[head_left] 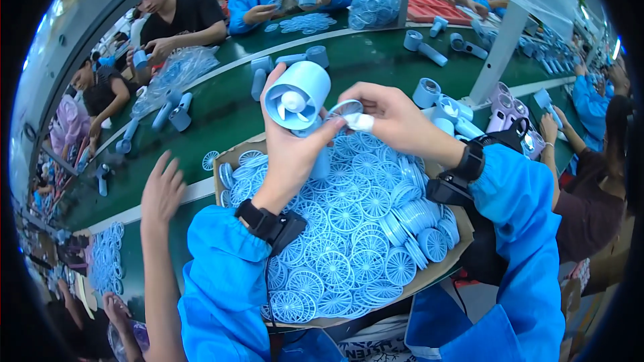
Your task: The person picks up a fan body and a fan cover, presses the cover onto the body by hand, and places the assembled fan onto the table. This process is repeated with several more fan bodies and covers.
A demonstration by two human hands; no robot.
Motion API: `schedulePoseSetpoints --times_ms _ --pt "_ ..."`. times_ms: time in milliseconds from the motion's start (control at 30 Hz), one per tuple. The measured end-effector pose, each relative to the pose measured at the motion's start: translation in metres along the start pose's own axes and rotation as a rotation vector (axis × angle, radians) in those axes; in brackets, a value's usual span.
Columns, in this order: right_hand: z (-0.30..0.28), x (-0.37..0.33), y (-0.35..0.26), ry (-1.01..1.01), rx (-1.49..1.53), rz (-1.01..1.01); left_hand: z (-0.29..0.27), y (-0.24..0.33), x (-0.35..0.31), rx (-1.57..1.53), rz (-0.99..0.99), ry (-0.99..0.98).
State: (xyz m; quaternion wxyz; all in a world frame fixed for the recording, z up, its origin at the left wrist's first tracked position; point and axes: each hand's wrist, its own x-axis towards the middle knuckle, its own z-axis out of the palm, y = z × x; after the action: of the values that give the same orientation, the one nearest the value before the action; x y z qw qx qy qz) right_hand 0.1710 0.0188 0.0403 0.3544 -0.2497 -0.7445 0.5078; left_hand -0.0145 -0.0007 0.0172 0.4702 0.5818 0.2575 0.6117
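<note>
My left hand [288, 151] is closed round a light-blue handheld fan [310, 75]. The fan's round head faces me with its front uncovered, showing white blades, and part of the handle hangs below my thumb. Just right of the fan head, my right hand [399, 117] pinches a light-blue round fan grille [347, 107], tilted nearly edge-on. A white wrap covers one of its fingertips. Below both hands, many loose grilles [345, 218] fill a cardboard box [464, 228]; some are stacked on edge at its right side.
A green conveyor belt [228, 84] with a pale rail crosses behind the box, carrying several blue fans. A co-worker's bare arm [159, 194] reaches in at left. A metal post [496, 53] stands at right. Co-workers sit across the belt; a bag of grilles [376, 3] is there.
</note>
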Motion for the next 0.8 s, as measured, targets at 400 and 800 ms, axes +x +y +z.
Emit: schedulePoseSetpoints --times_ms 400,800 --pt "0.008 -0.014 0.009 0.127 0.431 0.004 0.009 -0.004 -0.005 0.022 0.253 0.062" --pt "0.004 -0.022 -0.012 0.278 -1.177 -0.651 0.015 0.003 -0.011 -0.042 -0.002 0.128"
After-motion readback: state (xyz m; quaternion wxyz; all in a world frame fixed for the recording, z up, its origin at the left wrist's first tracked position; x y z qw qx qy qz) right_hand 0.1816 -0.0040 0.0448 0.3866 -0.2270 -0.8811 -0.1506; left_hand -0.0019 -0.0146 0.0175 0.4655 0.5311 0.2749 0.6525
